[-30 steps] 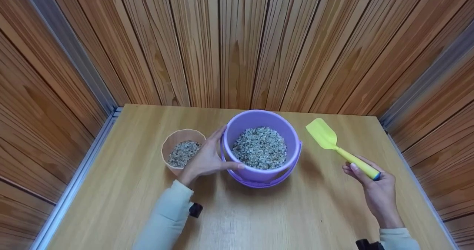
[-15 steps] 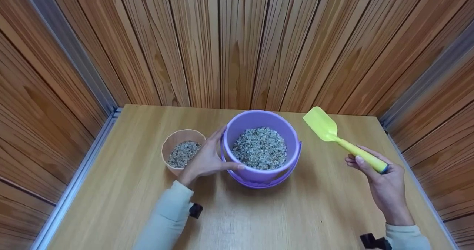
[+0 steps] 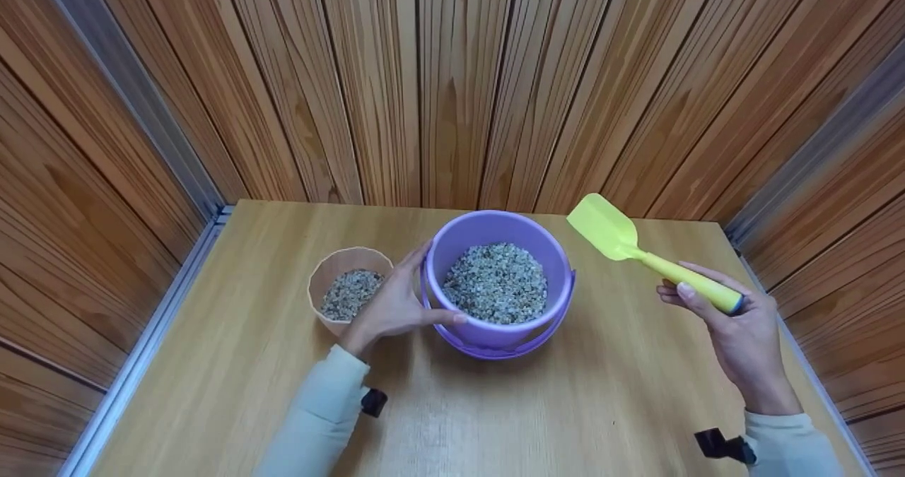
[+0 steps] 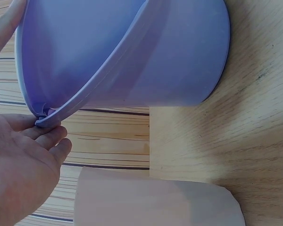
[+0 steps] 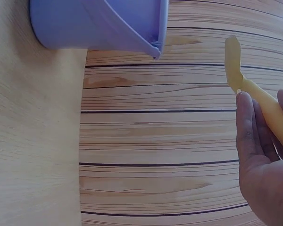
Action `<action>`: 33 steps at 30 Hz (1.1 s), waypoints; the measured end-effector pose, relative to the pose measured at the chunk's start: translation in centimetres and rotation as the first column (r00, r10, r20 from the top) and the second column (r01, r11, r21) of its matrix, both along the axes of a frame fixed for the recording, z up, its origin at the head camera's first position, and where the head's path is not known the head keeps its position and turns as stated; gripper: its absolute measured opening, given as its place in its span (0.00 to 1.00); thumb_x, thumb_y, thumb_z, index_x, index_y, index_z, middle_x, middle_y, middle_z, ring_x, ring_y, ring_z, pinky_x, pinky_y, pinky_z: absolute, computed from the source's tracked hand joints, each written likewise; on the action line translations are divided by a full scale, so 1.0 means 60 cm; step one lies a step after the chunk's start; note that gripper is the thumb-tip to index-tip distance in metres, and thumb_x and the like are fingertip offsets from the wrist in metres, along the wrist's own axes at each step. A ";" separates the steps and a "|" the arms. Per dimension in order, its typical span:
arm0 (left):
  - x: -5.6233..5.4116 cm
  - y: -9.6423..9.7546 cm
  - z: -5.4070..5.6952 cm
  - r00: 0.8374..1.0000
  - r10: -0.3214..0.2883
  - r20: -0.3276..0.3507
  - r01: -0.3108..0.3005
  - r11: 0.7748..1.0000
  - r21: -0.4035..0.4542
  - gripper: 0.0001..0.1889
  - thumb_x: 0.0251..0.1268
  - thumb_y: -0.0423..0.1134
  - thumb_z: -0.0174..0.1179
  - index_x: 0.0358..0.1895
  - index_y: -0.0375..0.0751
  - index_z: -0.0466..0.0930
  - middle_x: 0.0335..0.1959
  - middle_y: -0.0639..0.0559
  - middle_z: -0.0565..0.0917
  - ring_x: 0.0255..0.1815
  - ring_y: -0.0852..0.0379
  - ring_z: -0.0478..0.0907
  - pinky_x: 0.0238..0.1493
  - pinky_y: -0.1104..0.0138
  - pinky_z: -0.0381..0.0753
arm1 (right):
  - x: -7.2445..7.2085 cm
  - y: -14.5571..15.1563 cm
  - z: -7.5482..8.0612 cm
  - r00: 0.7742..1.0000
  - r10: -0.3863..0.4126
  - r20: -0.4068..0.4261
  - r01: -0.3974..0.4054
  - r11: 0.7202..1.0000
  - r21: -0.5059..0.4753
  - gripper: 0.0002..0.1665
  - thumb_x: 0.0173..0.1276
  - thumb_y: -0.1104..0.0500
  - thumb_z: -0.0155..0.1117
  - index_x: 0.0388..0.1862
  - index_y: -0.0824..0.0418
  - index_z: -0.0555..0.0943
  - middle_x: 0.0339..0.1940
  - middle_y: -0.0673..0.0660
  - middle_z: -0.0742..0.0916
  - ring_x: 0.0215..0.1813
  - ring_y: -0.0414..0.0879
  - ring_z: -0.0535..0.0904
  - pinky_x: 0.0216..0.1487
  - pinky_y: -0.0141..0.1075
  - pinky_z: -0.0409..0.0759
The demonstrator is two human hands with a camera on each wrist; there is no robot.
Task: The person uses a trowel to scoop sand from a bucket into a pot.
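I seem set to scoop: left hand [image 3: 396, 309] spread against the purple bucket [image 3: 495, 227], firmness unclear, right hand [image 3: 746, 336] gripping the yellow shovel [image 3: 654, 263], which next needs lowering into the gravel [image 3: 495, 283].

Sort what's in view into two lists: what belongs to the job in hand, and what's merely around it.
Part of the job:
Scoop, held in the right grip
Bucket of gravel, steadied by the left grip
Pot, probably, as it holds gravel too

Merely around:
Table
Wooden wall behind it
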State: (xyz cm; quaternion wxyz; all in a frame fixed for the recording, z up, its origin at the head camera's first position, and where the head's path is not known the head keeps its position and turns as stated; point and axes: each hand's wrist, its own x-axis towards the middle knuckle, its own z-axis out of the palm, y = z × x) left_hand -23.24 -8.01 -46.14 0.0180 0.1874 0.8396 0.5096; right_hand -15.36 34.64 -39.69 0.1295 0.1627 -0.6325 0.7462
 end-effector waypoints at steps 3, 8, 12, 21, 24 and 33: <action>0.001 0.000 0.000 1.000 -0.002 0.002 0.002 1.000 0.004 0.73 0.31 0.61 0.85 0.82 0.41 0.48 0.81 0.44 0.57 0.79 0.47 0.55 0.78 0.49 0.53 | -0.002 0.001 0.012 1.000 0.002 0.014 -0.003 0.997 0.077 0.20 0.71 0.80 0.55 0.60 0.86 0.72 0.48 0.69 0.88 0.45 0.56 0.89 0.50 0.46 0.83; 0.001 0.000 -0.001 1.000 -0.002 -0.001 0.002 1.000 0.008 0.72 0.31 0.60 0.85 0.82 0.40 0.48 0.81 0.42 0.56 0.80 0.45 0.54 0.78 0.48 0.52 | -0.004 0.000 0.027 0.999 0.021 0.035 -0.026 0.988 0.153 0.19 0.71 0.78 0.57 0.59 0.84 0.75 0.43 0.67 0.89 0.43 0.53 0.90 0.49 0.43 0.84; 0.002 0.000 0.000 1.000 0.008 0.008 -0.008 1.000 -0.006 0.73 0.31 0.60 0.85 0.82 0.41 0.48 0.81 0.41 0.55 0.80 0.44 0.54 0.78 0.48 0.52 | -0.004 -0.004 0.037 0.995 -0.040 0.086 0.017 0.967 0.253 0.19 0.72 0.74 0.61 0.60 0.80 0.77 0.42 0.65 0.90 0.42 0.51 0.90 0.49 0.39 0.85; 0.001 0.001 0.001 1.000 0.011 0.020 -0.011 1.000 -0.012 0.73 0.31 0.61 0.85 0.82 0.42 0.48 0.81 0.43 0.56 0.80 0.46 0.54 0.77 0.49 0.53 | -0.016 -0.017 0.053 0.992 -0.092 0.086 0.041 0.882 0.469 0.19 0.71 0.70 0.65 0.58 0.78 0.79 0.41 0.66 0.90 0.40 0.49 0.90 0.46 0.38 0.86; 0.002 0.001 0.001 1.000 0.006 0.021 -0.006 1.000 -0.005 0.72 0.32 0.61 0.85 0.82 0.43 0.48 0.81 0.46 0.57 0.80 0.47 0.54 0.78 0.49 0.53 | -0.021 -0.023 0.056 0.997 -0.059 0.054 0.024 0.863 0.504 0.18 0.71 0.71 0.64 0.57 0.77 0.80 0.39 0.66 0.90 0.39 0.48 0.89 0.45 0.37 0.86; 0.000 0.001 0.001 0.999 0.007 0.034 -0.007 1.000 -0.004 0.72 0.31 0.61 0.85 0.83 0.47 0.48 0.81 0.48 0.57 0.80 0.48 0.54 0.77 0.48 0.54 | -0.030 -0.047 0.064 0.994 -0.075 0.085 0.011 0.812 0.583 0.18 0.71 0.68 0.66 0.56 0.75 0.81 0.39 0.63 0.90 0.39 0.48 0.89 0.44 0.38 0.87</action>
